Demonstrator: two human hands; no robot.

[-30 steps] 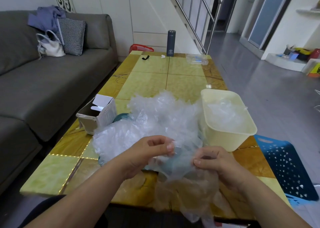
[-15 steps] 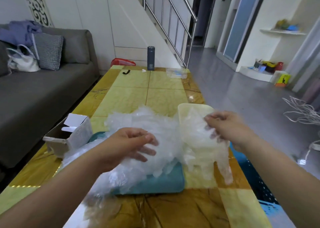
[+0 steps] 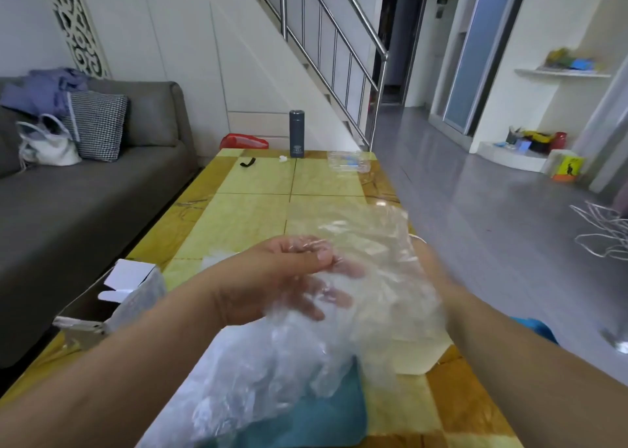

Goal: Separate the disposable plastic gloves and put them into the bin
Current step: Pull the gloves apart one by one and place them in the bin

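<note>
Found left grip (image 3: 289, 277) pinching one thin clear glove (image 3: 370, 240) between thumb and forefinger, film lifted and spread over the cream bin (image 3: 416, 357). Unable to tell closure of right grip (image 3: 423, 254), veiled behind that film. Judged mid-transfer: glove not yet dropped in. Noted a large pile of gloves (image 3: 258, 379) lying unsorted on the teal tray (image 3: 326, 424) on the desk (image 3: 251, 182); unable to see bin contents.
</note>
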